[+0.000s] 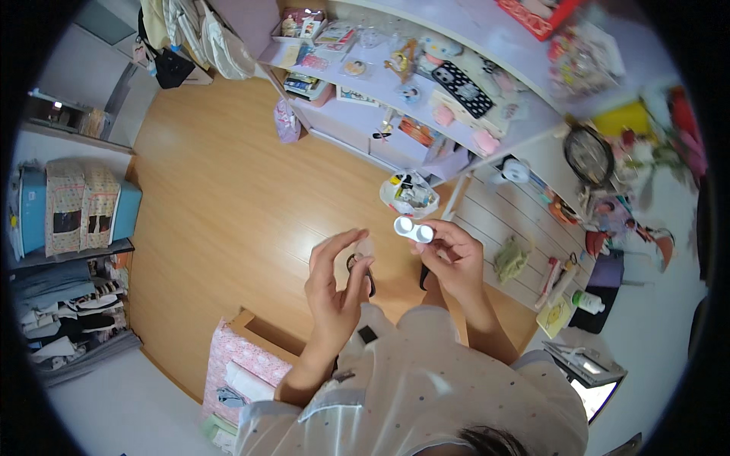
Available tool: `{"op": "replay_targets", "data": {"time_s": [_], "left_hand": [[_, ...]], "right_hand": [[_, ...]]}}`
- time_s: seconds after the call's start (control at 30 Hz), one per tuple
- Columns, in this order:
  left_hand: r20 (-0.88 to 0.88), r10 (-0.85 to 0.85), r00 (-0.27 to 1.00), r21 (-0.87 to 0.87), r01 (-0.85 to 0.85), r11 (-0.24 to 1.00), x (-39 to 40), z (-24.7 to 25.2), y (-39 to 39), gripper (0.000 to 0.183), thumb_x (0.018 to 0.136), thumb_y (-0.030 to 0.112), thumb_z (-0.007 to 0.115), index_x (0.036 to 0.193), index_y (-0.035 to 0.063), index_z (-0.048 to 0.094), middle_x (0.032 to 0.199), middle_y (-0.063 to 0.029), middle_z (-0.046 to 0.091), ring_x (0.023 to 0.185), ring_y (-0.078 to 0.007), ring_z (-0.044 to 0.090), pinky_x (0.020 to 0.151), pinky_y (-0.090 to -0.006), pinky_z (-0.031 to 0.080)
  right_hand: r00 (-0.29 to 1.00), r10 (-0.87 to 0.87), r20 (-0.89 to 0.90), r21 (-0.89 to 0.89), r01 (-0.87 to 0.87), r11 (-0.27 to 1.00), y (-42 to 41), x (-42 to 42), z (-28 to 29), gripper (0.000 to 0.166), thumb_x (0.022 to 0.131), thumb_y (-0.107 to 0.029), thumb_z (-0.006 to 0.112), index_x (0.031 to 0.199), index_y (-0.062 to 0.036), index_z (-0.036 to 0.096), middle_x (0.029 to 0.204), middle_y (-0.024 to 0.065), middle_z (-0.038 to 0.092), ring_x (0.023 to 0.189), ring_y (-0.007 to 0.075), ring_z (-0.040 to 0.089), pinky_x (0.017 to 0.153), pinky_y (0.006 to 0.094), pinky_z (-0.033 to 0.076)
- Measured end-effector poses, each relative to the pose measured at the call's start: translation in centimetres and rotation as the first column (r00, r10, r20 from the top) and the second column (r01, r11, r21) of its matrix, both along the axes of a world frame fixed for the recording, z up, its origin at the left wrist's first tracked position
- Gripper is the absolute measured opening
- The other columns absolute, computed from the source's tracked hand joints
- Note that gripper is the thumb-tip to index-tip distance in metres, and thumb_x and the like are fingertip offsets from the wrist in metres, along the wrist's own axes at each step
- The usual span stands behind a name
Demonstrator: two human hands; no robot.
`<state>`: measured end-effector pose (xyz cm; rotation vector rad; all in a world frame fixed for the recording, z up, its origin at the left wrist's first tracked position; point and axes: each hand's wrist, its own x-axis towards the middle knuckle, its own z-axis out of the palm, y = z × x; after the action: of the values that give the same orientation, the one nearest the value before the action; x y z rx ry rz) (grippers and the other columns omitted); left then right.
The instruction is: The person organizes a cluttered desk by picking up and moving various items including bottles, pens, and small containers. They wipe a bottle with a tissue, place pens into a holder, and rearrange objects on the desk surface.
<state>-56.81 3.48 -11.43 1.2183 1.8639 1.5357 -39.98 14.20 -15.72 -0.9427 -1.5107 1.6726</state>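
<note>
My right hand (456, 259) holds a small white two-well case (414, 229), like a contact lens case, between thumb and fingers. Both round wells face up, uncovered. To its left, my left hand (336, 279) is raised with thumb and index finger curved towards each other. A small translucent round piece (365, 245) shows between those two fingertips; what it is cannot be told. The hands are apart, above the wooden floor (228, 188), and a dark sandal strap shows behind the left fingers.
A white bag of mixed items (409, 194) stands on the floor beyond the case. Purple shelves (365, 68) with trinkets and a dotted phone case (463, 89) run across the top. At right is a cluttered white desk (633, 319) with a bottle (587, 302). Blue bins (126, 211) stand left.
</note>
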Motion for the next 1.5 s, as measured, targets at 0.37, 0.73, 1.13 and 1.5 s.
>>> {"op": "replay_targets", "data": {"time_s": [0.37,0.73,1.13,1.5], "left_hand": [[-0.207,-0.359,0.91,0.071,0.38,0.922,5.7,8.1,0.7,0.046,0.077,-0.007,0.072,0.12,0.002,0.058,0.109,-0.0113,0.069,0.105,-0.0247,0.063,0.09,-0.0342,0.049],[-0.034,-0.563,0.826,0.103,0.563,0.82,8.9,7.7,0.0,0.048,0.072,-0.009,0.075,0.117,0.0007,0.062,0.109,-0.0128,0.066,0.105,-0.0244,0.061,0.095,-0.0375,0.048],[0.326,-0.642,0.694,0.15,0.632,0.76,12.1,8.8,-0.5,0.038,0.072,-0.012,0.073,0.108,-0.0043,0.066,0.106,-0.0144,0.061,0.106,-0.0239,0.059,0.097,-0.0368,0.048],[0.252,-0.869,0.426,-0.065,0.903,0.424,10.0,6.9,-0.3,0.04,0.071,-0.001,0.077,0.11,0.0006,0.068,0.099,-0.0127,0.069,0.093,-0.0221,0.065,0.082,-0.0315,0.05]], "right_hand": [[0.994,-0.067,0.086,0.345,0.034,0.938,-4.4,7.3,10.8,0.032,0.076,0.001,0.074,0.106,-0.005,0.069,0.083,0.0004,0.07,0.065,0.0025,0.056,0.051,0.019,0.041],[0.992,-0.065,-0.104,0.016,0.067,0.998,-7.8,12.2,10.8,0.028,0.082,0.001,0.072,0.109,0.0025,0.066,0.089,0.0019,0.067,0.066,0.0034,0.053,0.062,0.0182,0.045],[0.952,-0.122,-0.279,-0.161,0.079,0.984,-11.1,15.1,9.9,0.031,0.082,-0.002,0.073,0.111,0.0024,0.064,0.096,0.0029,0.069,0.079,0.0061,0.06,0.071,0.021,0.048],[0.916,-0.016,-0.402,-0.321,-0.124,0.939,-12.0,17.2,7.9,0.03,0.083,0.0,0.071,0.112,0.0036,0.063,0.096,0.0086,0.069,0.089,0.0124,0.067,0.078,0.0234,0.054]]}}
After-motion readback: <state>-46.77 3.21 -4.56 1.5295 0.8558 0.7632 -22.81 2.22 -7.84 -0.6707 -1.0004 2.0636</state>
